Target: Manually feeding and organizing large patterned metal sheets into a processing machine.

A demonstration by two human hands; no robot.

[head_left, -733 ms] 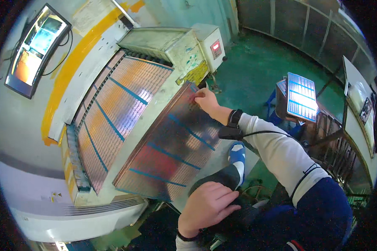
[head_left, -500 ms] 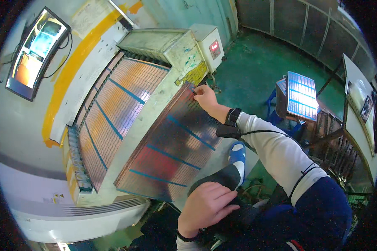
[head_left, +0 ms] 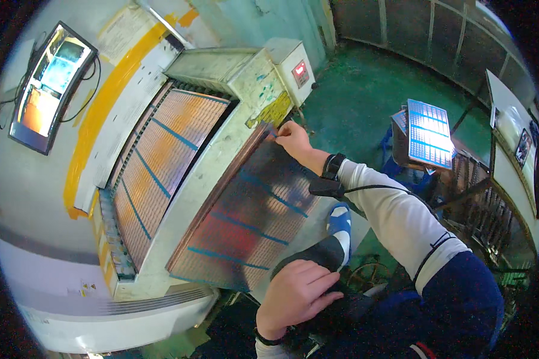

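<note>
My right hand [head_left: 294,142], fingers closed in a pinch, grips the upper corner of a copper-coloured circuit panel [head_left: 239,203] with blue stripes. The panel leans at a slant against the front of a pale machine, and several brown edges along its left side look like a stack. My left hand [head_left: 296,296] rests near my thigh, fingers loosely bent, with nothing visible in it. On the machine's rollers lies another copper panel [head_left: 153,167] with blue stripes.
A grey control box [head_left: 290,66] with a red display sits on the machine's far end. A wall monitor [head_left: 54,87] hangs at the left. Striped panels [head_left: 430,134] rest on a blue stand at the right. A white-topped table [head_left: 512,128] stands beyond it.
The panel on the rollers has shifted left, further into the machine, and a dark gap shows along its near edge. My right hand stays at the corner; my left hand remains still.
</note>
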